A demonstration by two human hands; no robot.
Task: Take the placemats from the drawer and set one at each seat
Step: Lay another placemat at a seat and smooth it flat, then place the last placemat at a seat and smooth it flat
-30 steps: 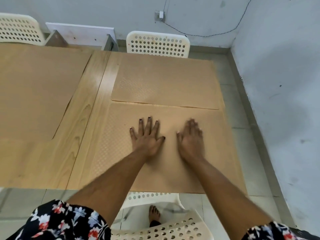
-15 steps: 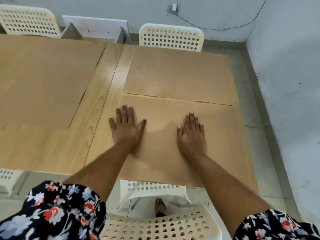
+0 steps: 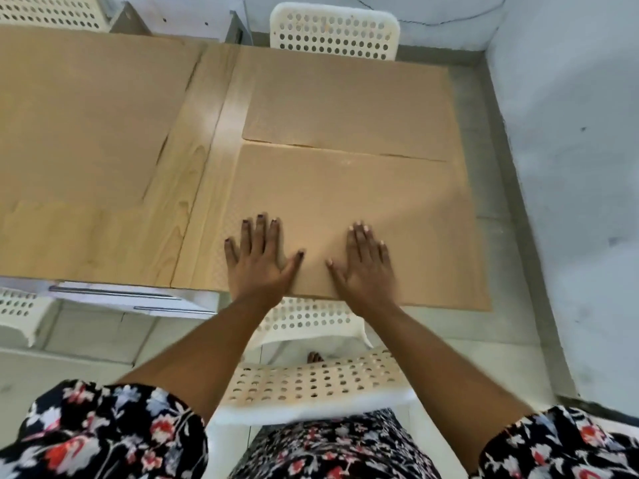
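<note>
A person leans over a pale wooden counter [image 3: 204, 188]; both hands lie flat, fingers spread wide, holding nothing; the left hand [image 3: 257, 262] and right hand [image 3: 366, 267] press the near edge of a tan placemat [image 3: 345, 202], a large plain rectangle with a faint dotted texture at its left side; a second mat [image 3: 345, 102] lies just beyond it, before a white perforated chair [image 3: 333, 32]; a third mat [image 3: 86, 108] covers the counter's left part.

Grey walls [image 3: 570, 133], tiled floor [image 3: 484, 326], white perforated chairs [image 3: 333, 32].
</note>
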